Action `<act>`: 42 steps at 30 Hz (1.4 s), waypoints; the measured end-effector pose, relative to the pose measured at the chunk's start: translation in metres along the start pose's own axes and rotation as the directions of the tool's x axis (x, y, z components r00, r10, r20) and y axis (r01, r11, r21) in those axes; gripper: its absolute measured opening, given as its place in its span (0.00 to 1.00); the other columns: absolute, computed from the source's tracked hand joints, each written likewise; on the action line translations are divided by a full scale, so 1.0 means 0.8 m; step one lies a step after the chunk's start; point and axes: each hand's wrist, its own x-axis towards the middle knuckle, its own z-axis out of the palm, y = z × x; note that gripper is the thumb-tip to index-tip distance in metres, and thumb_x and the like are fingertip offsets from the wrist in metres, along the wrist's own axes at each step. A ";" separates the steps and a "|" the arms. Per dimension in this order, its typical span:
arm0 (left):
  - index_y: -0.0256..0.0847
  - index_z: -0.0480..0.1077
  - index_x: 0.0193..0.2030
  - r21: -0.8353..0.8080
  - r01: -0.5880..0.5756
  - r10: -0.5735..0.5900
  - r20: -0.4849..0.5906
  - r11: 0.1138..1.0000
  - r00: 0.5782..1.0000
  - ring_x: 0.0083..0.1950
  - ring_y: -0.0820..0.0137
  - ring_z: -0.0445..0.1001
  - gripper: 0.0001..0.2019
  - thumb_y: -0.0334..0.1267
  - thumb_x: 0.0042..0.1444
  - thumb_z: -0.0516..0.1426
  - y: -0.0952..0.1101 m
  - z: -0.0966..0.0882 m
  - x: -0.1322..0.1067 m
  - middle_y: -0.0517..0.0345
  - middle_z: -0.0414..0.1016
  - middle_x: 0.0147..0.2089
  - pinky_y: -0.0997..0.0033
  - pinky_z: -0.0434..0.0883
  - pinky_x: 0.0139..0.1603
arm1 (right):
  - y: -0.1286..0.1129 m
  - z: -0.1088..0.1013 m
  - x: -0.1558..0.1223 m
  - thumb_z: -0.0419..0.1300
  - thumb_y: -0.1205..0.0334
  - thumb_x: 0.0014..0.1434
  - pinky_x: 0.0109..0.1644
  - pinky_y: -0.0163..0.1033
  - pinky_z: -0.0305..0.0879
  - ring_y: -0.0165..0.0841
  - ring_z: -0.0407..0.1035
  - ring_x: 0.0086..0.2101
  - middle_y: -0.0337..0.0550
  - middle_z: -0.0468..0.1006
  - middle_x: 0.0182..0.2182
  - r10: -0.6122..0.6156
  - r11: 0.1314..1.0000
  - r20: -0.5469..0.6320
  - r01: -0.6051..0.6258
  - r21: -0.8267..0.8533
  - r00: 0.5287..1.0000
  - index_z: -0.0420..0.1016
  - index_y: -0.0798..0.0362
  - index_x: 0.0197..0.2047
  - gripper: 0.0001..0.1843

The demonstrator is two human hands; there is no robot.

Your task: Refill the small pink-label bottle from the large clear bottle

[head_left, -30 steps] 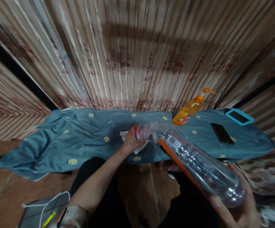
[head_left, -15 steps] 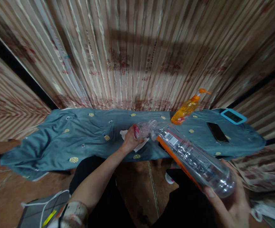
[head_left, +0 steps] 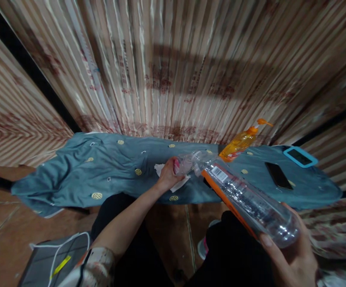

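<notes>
My right hand grips the base of a large clear plastic bottle with an orange label, tilted so that its neck points down toward the table. My left hand is closed around a small clear glass that rests on a white tissue on the blue-green patterned cloth. The bottle's mouth sits right at the glass. I cannot make out any liquid moving between them.
An orange pump bottle stands behind the glass. A black phone and a blue-framed device lie on the cloth at the right. A striped curtain hangs behind. A grey bag lies on the floor at lower left.
The view has shifted slightly. My right hand has drawn the bottle's base a little lower and nearer. My left hand stays on the glass.
</notes>
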 end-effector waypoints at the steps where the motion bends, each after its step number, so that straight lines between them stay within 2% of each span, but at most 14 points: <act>1: 0.45 0.68 0.66 0.001 -0.003 0.003 -0.001 1.000 1.000 0.67 0.48 0.82 0.42 0.32 0.45 0.77 0.000 0.000 0.000 0.48 0.82 0.64 0.42 0.77 0.74 | -0.004 0.000 0.000 0.69 0.31 0.63 0.78 0.72 0.57 0.64 0.66 0.71 0.58 0.67 0.76 0.009 1.000 0.015 -0.009 -0.003 1.000 0.59 0.50 0.84 0.56; 3: 0.45 0.67 0.67 0.008 -0.009 0.009 -0.003 1.000 1.000 0.68 0.48 0.82 0.42 0.33 0.45 0.77 -0.001 0.001 0.000 0.46 0.82 0.65 0.42 0.77 0.74 | -0.014 -0.001 0.000 0.67 0.31 0.65 0.79 0.72 0.55 0.64 0.63 0.73 0.58 0.66 0.76 0.030 1.000 0.045 -0.030 -0.005 0.999 0.56 0.50 0.85 0.56; 7: 0.43 0.67 0.68 0.027 -0.004 0.004 -0.004 1.000 1.000 0.69 0.46 0.81 0.44 0.31 0.45 0.77 -0.002 0.003 0.001 0.44 0.81 0.67 0.42 0.76 0.75 | -0.026 0.000 0.003 0.68 0.28 0.63 0.81 0.72 0.48 0.64 0.63 0.73 0.60 0.68 0.75 0.033 0.999 0.021 -0.033 0.006 0.999 0.61 0.52 0.83 0.57; 13: 0.44 0.67 0.68 0.023 -0.008 0.008 -0.013 1.000 1.000 0.70 0.48 0.81 0.44 0.32 0.44 0.77 -0.004 0.006 0.001 0.46 0.81 0.67 0.44 0.76 0.75 | -0.017 -0.006 0.011 0.71 0.29 0.61 0.81 0.72 0.47 0.63 0.64 0.72 0.60 0.68 0.74 0.034 0.998 0.030 -0.036 0.061 0.999 0.61 0.53 0.83 0.58; 16: 0.45 0.68 0.68 0.012 -0.018 0.018 -0.024 1.000 1.000 0.69 0.49 0.82 0.43 0.33 0.44 0.77 -0.006 0.006 -0.001 0.49 0.81 0.65 0.45 0.77 0.74 | -0.013 -0.008 0.012 0.68 0.30 0.64 0.81 0.72 0.49 0.64 0.63 0.72 0.60 0.67 0.75 0.023 1.000 0.042 -0.024 0.019 0.999 0.60 0.52 0.83 0.56; 21: 0.45 0.68 0.68 0.007 -0.004 0.004 -0.025 1.000 1.000 0.71 0.47 0.80 0.43 0.32 0.44 0.77 -0.005 0.004 -0.003 0.45 0.81 0.67 0.43 0.75 0.76 | -0.015 -0.006 0.009 0.70 0.29 0.62 0.81 0.74 0.48 0.66 0.61 0.74 0.59 0.65 0.77 0.055 0.997 0.053 -0.058 0.056 0.997 0.59 0.51 0.84 0.58; 26: 0.44 0.68 0.66 0.010 0.005 -0.005 -0.018 1.000 1.000 0.69 0.47 0.82 0.42 0.33 0.44 0.77 -0.001 0.002 -0.002 0.45 0.81 0.66 0.45 0.77 0.75 | -0.020 -0.002 0.009 0.71 0.27 0.59 0.81 0.73 0.48 0.67 0.60 0.74 0.62 0.64 0.77 0.063 0.995 0.030 -0.065 0.077 0.998 0.59 0.56 0.84 0.63; 34: 0.45 0.67 0.68 0.029 0.004 -0.004 -0.012 1.000 1.000 0.68 0.48 0.82 0.43 0.33 0.45 0.77 -0.001 0.004 -0.002 0.47 0.81 0.66 0.43 0.77 0.74 | -0.027 -0.004 0.013 0.70 0.29 0.62 0.82 0.71 0.49 0.65 0.60 0.75 0.60 0.65 0.77 0.043 0.998 0.039 -0.045 0.054 0.998 0.59 0.55 0.84 0.59; 42: 0.45 0.65 0.69 0.033 0.004 -0.005 0.021 0.999 1.000 0.74 0.45 0.79 0.45 0.33 0.46 0.78 0.000 0.001 -0.002 0.42 0.78 0.70 0.40 0.73 0.78 | -0.022 -0.008 0.015 0.70 0.32 0.64 0.81 0.70 0.52 0.63 0.62 0.73 0.58 0.67 0.76 0.017 0.999 0.058 -0.019 0.028 0.998 0.61 0.51 0.83 0.55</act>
